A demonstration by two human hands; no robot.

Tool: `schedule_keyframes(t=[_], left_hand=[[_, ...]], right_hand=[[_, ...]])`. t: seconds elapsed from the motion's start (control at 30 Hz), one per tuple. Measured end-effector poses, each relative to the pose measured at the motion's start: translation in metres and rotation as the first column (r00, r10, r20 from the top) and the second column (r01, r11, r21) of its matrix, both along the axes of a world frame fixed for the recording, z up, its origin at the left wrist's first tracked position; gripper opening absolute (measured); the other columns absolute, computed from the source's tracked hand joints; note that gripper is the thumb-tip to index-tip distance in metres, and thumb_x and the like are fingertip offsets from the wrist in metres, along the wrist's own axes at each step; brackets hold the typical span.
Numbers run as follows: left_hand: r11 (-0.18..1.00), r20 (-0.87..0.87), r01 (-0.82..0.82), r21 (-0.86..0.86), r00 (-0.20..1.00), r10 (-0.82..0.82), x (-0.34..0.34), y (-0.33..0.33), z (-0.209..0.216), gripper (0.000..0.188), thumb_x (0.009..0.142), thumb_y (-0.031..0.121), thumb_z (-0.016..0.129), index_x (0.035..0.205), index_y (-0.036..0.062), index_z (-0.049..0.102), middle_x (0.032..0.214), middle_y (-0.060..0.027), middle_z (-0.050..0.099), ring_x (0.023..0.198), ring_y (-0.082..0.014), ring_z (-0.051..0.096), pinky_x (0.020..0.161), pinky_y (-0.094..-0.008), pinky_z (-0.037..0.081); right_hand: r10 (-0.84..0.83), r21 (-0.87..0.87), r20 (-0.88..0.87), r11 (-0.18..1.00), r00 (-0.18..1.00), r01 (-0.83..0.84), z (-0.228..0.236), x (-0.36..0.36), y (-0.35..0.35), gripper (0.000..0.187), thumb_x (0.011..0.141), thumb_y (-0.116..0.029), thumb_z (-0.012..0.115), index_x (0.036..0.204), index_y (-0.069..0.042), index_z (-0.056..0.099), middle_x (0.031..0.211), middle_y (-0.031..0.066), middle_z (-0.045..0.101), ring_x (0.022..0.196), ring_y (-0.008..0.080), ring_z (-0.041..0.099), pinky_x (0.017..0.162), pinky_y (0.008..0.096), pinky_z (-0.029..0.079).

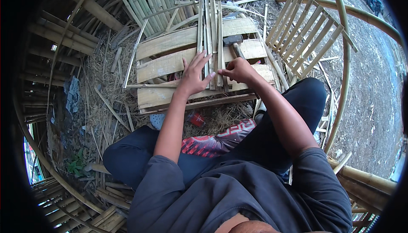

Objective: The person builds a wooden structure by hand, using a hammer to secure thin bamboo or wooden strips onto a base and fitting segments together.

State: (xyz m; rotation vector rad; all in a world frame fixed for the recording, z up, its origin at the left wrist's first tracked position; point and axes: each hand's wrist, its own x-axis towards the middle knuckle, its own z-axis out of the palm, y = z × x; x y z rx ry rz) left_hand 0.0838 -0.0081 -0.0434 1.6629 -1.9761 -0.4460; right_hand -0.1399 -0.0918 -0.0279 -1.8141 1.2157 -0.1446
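Several long, thin bamboo strips (208, 33) lie side by side, pointing away from me, across a low wooden slatted platform (161, 69). My left hand (195, 75) is open, its fingers spread over the left strips and the thumb reaching right across them. Beside it my right hand (239, 70) is closed, thumb and forefinger together at the edge of the rightmost strips. What sits between those fingertips is too small to make out. A hammer (233, 40) rests on the slats just beyond my right hand, its handle partly hidden by that hand.
Slatted bamboo panels stand at the far left (159, 3) and far right (308, 31) of the platform. A red cup-like container (196, 118) lies below its near edge. Curved bamboo poles (343, 63) rise at the right. Straw and bamboo scraps (106, 84) litter the ground at left.
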Motion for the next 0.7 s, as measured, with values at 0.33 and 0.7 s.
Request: schedule_keyframes(t=[0.33,0.7], left_hand=[[0.993,-0.084,0.106,0.051,0.991,-0.102,0.013,-0.006,-0.026,0.073,0.088,0.040,0.073,0.155,0.0192,0.050,0.169,-0.0123,0.033,0.161,-0.0333,0.018,0.125,-0.0667,-0.001],[1.000,-0.391,-0.003,-0.030,0.920,-0.009,0.025,0.003,-0.041,0.081,0.081,0.027,0.080,0.155,0.0131,0.048,0.172,-0.0242,0.019,0.161,-0.0388,0.010,0.128,-0.0555,0.009]], right_hand=[[-0.227,-0.372,-0.524,0.928,0.821,0.019,-0.016,-0.018,0.002,0.064,0.088,-0.057,0.075,0.113,0.002,0.068,0.122,0.0230,0.070,0.115,0.0354,0.069,0.091,0.0456,0.058],[-0.461,0.016,-0.190,0.881,0.867,0.472,0.060,-0.030,0.008,0.043,0.093,-0.034,0.068,0.101,0.008,0.073,0.093,0.0259,0.075,0.082,0.0331,0.076,0.073,0.0436,0.058]])
